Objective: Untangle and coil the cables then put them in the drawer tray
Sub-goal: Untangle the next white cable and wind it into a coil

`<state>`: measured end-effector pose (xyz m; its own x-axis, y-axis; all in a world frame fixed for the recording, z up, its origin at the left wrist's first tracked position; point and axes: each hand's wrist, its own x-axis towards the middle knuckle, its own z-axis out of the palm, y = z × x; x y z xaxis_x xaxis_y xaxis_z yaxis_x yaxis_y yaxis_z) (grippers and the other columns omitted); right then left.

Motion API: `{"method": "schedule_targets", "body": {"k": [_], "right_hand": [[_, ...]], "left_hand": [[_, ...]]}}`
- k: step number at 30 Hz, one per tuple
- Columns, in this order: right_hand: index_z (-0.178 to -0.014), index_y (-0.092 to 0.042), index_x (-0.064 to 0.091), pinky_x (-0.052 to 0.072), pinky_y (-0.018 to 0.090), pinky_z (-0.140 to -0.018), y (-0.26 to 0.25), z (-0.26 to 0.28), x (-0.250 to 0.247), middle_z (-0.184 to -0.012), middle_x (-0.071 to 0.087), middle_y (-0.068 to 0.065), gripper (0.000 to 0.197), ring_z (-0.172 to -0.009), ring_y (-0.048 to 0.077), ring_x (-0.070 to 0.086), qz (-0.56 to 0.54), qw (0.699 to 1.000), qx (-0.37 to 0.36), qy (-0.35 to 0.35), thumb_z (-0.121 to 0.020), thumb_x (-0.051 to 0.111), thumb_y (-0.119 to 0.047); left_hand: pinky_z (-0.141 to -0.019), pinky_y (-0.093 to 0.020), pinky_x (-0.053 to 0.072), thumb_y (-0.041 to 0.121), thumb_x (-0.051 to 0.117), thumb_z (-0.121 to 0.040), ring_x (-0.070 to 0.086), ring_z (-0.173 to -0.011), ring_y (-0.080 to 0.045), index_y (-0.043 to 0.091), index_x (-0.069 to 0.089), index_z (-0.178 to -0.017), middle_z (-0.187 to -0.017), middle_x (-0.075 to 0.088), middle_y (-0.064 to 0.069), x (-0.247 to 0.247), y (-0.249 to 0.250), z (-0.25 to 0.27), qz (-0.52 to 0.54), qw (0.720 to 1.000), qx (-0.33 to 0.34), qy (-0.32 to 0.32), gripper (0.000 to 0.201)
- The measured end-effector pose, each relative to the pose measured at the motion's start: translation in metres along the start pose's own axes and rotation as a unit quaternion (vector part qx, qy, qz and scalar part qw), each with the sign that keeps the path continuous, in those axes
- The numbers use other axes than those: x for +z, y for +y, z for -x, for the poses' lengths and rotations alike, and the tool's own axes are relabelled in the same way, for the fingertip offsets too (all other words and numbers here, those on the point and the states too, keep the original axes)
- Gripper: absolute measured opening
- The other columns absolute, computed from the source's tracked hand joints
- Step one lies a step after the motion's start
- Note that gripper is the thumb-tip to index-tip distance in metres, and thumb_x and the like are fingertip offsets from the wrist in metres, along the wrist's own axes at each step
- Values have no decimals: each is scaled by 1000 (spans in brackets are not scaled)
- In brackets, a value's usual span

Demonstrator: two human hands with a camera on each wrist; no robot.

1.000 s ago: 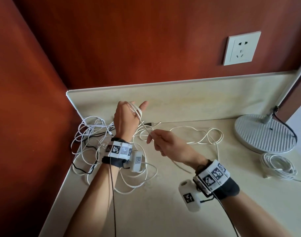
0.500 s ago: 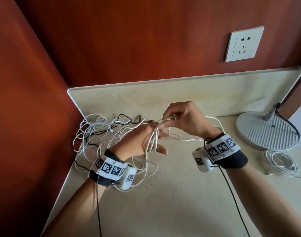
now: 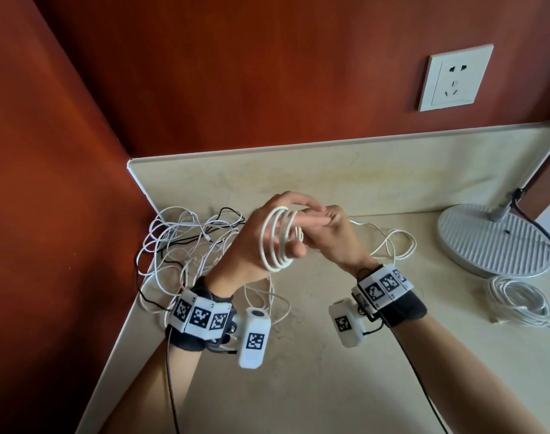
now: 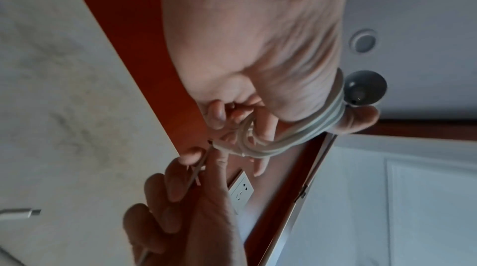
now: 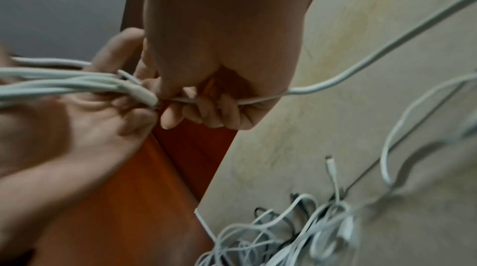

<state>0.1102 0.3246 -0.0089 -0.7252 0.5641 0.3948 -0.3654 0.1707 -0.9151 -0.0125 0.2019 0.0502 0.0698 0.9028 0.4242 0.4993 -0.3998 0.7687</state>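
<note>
White cable [image 3: 278, 242] — several turns wound round the left hand [image 3: 251, 242], running between thumb and fingers, held up above the countertop [image 3: 298, 355]. From the left wrist view the turns sit bunched round the thumb base and cross the fingers [image 4: 260, 160]; that hand is curled through the coil and carries it. Right hand [image 3: 333, 242] is closed on the free run of the same cable just beside the coil, its fingers [image 5: 206, 115] wrapped over the strand; the tail leaves it toward the right and loops loose on the counter [image 3: 392, 245].

Step in hand, as I judge it: laying on the next turn.

- Keep each new turn flat against the last one, not crossing over — crossed turns spring apart once off the hand.
- Let the strand slide through the right-hand grip with light tension only; a hard pull would tighten the coil on the fingers and make it hard to slip off.
- Watch the slack tail: it lies near the tangle [image 3: 186, 239] of white and black cables in the left corner and could snag there.

One finished coil [image 3: 521, 302] lies by the lamp base [image 3: 492, 242]. No drawer tray in view.
</note>
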Motion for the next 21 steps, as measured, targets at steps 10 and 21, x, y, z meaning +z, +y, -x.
{"method": "schedule_targets", "body": {"k": [10,21], "right_hand": [[-87,-5,69,17,33,-55,10,19,25,-76,35,15,45,-61,22,19,-42,993,112,-6,-113,40,-29],[-116,-14,73,35,16,-61,6,30,37,-62,44,-12,39,-55,5,40,183,979,84,-13,-113,39,-31]], "left_hand": [[-63,-43,58,79,41,-90,66,-73,-37,1,76,-117,-99,65,-2,-12,-21,-9,115,981,-78,138,90],[-62,-31,31,89,30,-83,33,-57,-14,13,82,-105,-52,36,-2,-15,-35,-29,142,946,-165,242,95]]}}
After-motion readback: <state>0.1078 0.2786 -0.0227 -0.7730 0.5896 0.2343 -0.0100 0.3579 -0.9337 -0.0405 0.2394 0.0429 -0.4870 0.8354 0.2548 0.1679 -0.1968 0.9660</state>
